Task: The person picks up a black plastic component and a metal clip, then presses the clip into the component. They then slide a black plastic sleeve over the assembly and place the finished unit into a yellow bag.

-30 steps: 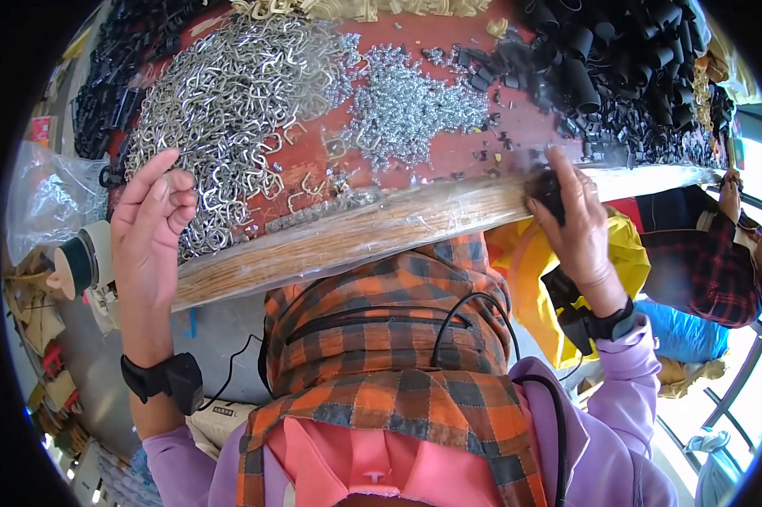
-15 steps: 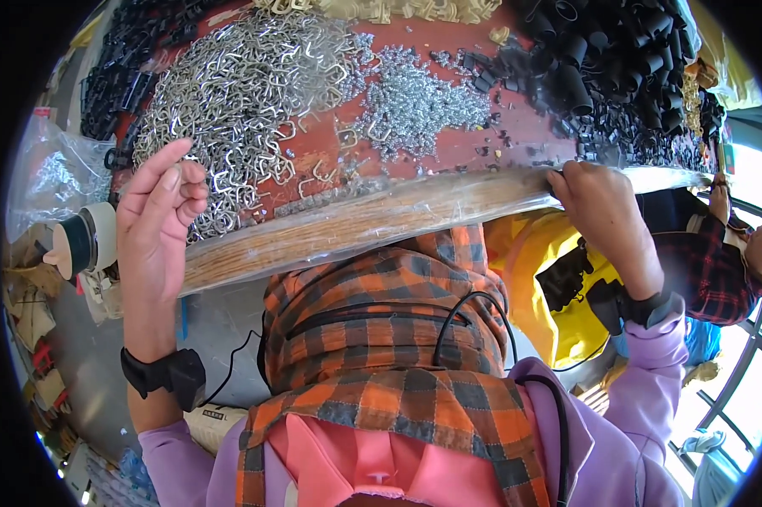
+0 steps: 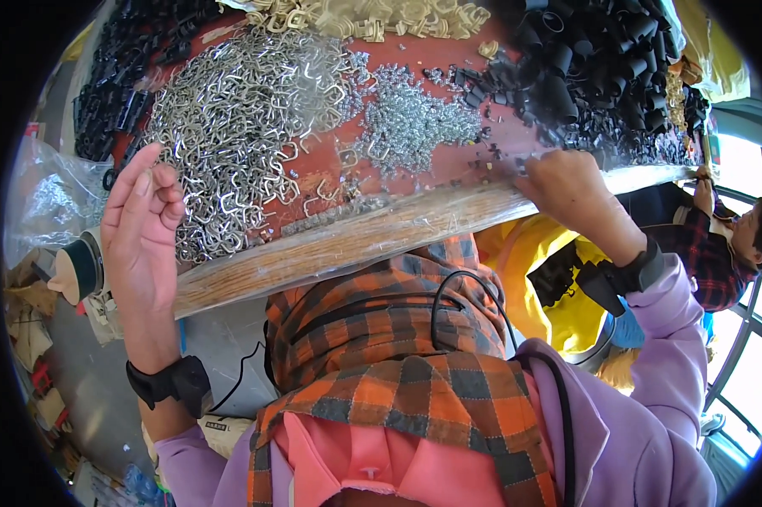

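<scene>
My left hand [image 3: 140,232] is raised at the left, palm up, beside a heap of bent silver metal hooks [image 3: 229,127]. Its forefinger points upward, the thumb lies near it and the other fingers curl loosely; nothing shows in the palm. At the front edge of the red tabletop [image 3: 317,165], my right hand [image 3: 571,193] has its fingers bent together, near scattered small black pieces [image 3: 486,160]. Its fingertips are blurred, so whatever they may hold is hidden. Between the hands lies a pile of small shiny silver parts [image 3: 415,118].
Beige plastic pieces [image 3: 381,19] lie at the far edge, black tubular parts [image 3: 558,93] at the far right. A wooden edge board [image 3: 338,245] runs before me. Below it hangs a yellow bag [image 3: 516,275]. Another person [image 3: 710,245] is at the right.
My right hand has shifted left along the table edge, its fingertips now over the small black pieces. The left hand sits slightly lower and further left, in the same pose. The view has shifted slightly.
</scene>
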### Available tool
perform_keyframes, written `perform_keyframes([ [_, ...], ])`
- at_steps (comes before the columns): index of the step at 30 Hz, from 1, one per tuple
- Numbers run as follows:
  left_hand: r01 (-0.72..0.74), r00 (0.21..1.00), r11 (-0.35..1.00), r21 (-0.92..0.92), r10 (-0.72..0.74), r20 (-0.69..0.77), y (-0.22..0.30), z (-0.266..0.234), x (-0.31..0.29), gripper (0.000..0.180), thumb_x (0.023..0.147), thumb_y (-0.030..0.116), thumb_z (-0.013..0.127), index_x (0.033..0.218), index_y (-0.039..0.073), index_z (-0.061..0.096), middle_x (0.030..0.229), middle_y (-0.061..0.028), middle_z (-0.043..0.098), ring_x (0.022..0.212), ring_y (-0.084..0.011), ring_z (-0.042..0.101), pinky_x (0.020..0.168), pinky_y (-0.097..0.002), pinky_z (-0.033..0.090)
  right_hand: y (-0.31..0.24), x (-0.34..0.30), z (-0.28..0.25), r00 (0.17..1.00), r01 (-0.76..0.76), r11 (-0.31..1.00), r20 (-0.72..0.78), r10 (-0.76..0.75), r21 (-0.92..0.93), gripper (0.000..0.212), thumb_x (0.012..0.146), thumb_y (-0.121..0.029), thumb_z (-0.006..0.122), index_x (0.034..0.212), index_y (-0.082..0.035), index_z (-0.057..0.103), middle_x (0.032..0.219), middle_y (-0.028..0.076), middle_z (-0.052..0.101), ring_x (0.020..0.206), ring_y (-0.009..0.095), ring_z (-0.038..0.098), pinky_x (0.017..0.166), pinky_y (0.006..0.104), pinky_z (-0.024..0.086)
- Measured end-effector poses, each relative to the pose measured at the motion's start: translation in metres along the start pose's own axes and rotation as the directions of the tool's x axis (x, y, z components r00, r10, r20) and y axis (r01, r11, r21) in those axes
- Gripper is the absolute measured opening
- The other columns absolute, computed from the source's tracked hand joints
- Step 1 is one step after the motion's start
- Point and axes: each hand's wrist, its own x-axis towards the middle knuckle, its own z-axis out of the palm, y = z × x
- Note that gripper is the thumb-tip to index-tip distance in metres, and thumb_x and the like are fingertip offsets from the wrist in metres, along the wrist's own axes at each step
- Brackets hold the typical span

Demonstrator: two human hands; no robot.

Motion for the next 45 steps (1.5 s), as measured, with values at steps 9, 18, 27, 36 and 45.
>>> perform_keyframes([
  [9,-0.08,0.996,0.995,0.062,0.078,0.031,-0.006,-0.038,0.011,0.032,0.082,0.01,0.045,0.11,-0.005,0.043,0.09,-0.0065,0.053,0.078,-0.0083,0.048,0.069,-0.0183,0.039,-0.025,-0.053,0.081,0.783,-0.096,0.785,-0.441,0.439,0.612,0.031,0.069,-0.02,0.059,0.092,-0.003,0.046,0.082,0.017,0.052,0.076,0.033,0.052,0.065,0.0359,0.042],
  [18,-0.088,0.967,0.945,0.314,0.157,-0.202,0.02,-0.089,0.099,0.035,0.082,0.014,0.046,0.112,-0.004,0.042,0.105,-0.0099,0.051,0.096,-0.0134,0.048,0.082,-0.0203,0.037,0.001,-0.13,0.183,0.394,-0.443,0.497,-0.336,0.855,0.746,0.032,0.067,-0.015,0.062,0.091,-0.004,0.045,0.078,0.014,0.051,0.072,0.028,0.052,0.065,0.0323,0.041],
  [27,-0.009,0.999,0.638,0.77,-0.035,0.04,0.042,-0.096,0.096,0.04,0.083,0.024,0.041,0.118,0.005,0.038,0.118,-0.0064,0.038,0.109,-0.015,0.036,0.089,-0.0264,0.028,-0.017,-0.145,0.225,0.122,-0.209,0.188,-0.165,0.979,0.96,0.035,0.069,-0.014,0.065,0.094,-0.005,0.043,0.078,0.006,0.047,0.071,0.015,0.047,0.066,0.0265,0.04],
  [36,-0.014,0.994,0.456,0.89,-0.088,0.061,0.058,-0.167,0.098,0.044,0.084,0.024,0.04,0.122,0.003,0.033,0.12,-0.0105,0.038,0.104,-0.0219,0.042,0.09,-0.0288,0.029,-0.019,-0.12,0.219,0.126,0.039,0.188,-0.191,0.973,0.981,0.036,0.07,-0.014,0.064,0.097,-0.005,0.044,0.085,0.008,0.048,0.078,0.017,0.048,0.072,0.0268,0.039],
  [45,0.003,0.999,0.151,0.989,-0.051,0.005,0.018,-0.134,0.149,0.019,0.069,0.017,0.062,0.081,0.004,0.06,0.072,-0.0001,0.058,0.066,-0.0101,0.051,0.061,-0.024,0.041,0.016,-0.22,0.339,0.222,-0.758,0.409,-0.388,0.895,0.508,0.046,0.068,-0.019,0.064,0.104,0.003,0.047,0.099,0.019,0.049,0.089,0.03,0.048,0.079,0.0374,0.039],
])
